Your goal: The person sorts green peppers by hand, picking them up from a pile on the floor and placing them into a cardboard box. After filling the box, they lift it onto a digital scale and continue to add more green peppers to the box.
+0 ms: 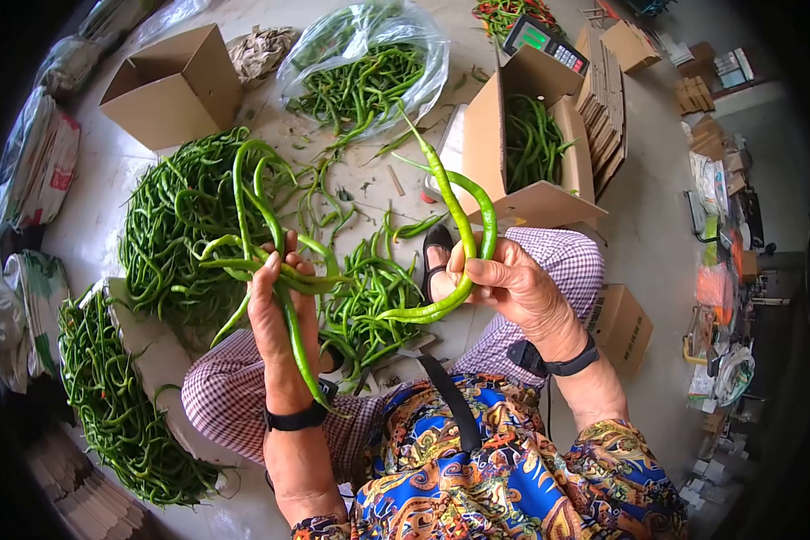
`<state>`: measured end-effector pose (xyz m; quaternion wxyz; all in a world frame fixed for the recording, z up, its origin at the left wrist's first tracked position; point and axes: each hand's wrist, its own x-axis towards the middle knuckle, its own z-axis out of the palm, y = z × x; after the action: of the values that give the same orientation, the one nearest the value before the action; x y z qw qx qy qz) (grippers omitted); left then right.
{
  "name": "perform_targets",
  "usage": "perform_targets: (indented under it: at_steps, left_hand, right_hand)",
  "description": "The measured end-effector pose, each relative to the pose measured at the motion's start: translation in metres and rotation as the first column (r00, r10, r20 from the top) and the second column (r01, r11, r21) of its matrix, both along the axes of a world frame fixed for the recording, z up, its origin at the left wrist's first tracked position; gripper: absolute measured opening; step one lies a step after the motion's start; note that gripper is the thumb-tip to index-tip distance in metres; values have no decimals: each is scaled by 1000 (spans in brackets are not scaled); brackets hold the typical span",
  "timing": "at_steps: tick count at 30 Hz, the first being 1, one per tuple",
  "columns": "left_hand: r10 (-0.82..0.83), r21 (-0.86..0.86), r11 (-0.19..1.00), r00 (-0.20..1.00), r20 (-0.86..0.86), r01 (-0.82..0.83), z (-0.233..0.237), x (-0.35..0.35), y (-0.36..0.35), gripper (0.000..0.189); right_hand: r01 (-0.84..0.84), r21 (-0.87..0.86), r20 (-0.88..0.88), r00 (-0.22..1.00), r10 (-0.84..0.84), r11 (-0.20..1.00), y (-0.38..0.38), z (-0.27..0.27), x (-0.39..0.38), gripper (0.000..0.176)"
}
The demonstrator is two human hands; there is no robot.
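My left hand point(277, 310) grips a bunch of several long green chili peppers point(259, 211), held up in front of me over my left knee. My right hand point(511, 283) pinches two long curved green peppers point(463, 229), their stems pointing up and away. Both hands are raised above a small pile of peppers point(373, 297) on the floor between my knees. A larger heap of peppers point(175, 225) lies on the floor just beyond my left hand.
An open cardboard box point(549, 157) partly filled with peppers stands ahead right, a scale point(545, 40) behind it. An empty box point(175, 85) sits far left. A clear plastic bag of peppers point(364, 67) lies ahead. More peppers point(112, 396) lie at my left.
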<state>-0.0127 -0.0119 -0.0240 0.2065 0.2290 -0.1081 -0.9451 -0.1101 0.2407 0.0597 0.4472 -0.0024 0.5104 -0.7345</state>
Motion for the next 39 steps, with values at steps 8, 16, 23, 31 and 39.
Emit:
perform_targets:
  at_steps: [8,16,23,31,39]
  left_hand:
    - [-45,-44,998,999,-1,45,-5,-2,4,25]
    - [-87,-98,991,996,37,90,-5,-4,9,27]
    - [-98,-103,990,995,27,100,-9,-5,8,27]
    - [-141,33,989,978,-155,148,4,-5,15,32]
    - [-185,100,971,944,-273,219,18,-2,22,37]
  right_hand:
    - [26,-113,-61,998,-33,993,33,11,-21,23]
    - [137,-152,93,988,-123,979,40,6,-13,36]
    - [255,-68,-120,958,-261,965,56,29,-26,22]
    - [506,212,-716,663,-219,836,96,68,-93,19]
    - [770,577,-685,274,675,273,123,19,-153,47]
